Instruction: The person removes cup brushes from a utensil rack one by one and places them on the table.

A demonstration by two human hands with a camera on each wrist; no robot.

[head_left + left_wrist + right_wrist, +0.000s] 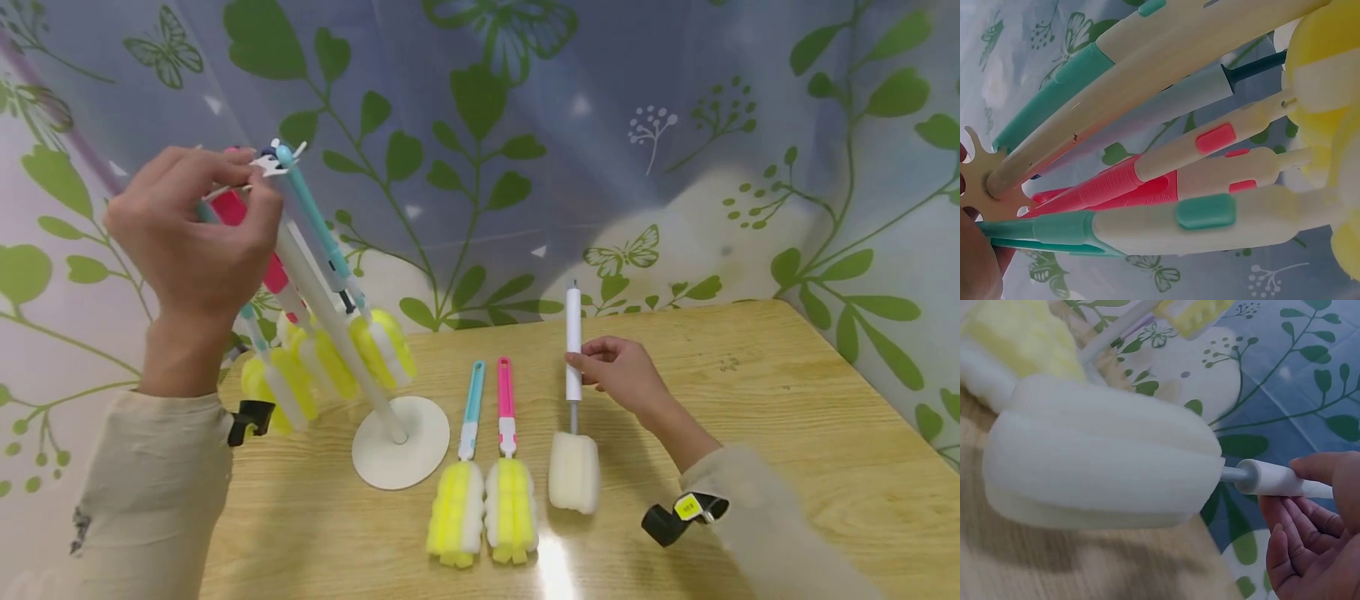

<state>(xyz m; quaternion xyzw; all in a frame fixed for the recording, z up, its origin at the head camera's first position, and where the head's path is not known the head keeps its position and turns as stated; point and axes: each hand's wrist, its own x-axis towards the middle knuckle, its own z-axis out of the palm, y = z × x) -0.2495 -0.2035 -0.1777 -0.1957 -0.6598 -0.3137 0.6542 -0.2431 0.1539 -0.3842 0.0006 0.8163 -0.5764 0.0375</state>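
Note:
In the head view my left hand (198, 229) pinches the hooked top (270, 165) of a white stand whose pole (337, 325) leans to the left. Several bottle brushes hang from it, with teal handles (1072, 226), pink handles (1085, 190) and yellow-and-white sponge heads (382, 346). My right hand (628, 375) holds a bottle brush by its white handle (573, 333), thumb on one side and fingers on the other. That brush's cream sponge head (1104, 456) points toward me, close over the table.
Two yellow-and-white bottle brushes lie side by side on the wooden table (750, 417), one with a teal handle (474, 396), the other with a pink handle (506, 392). The stand's round white base (427, 442) is left of them. A leaf-patterned curtain (675, 167) hangs behind the table.

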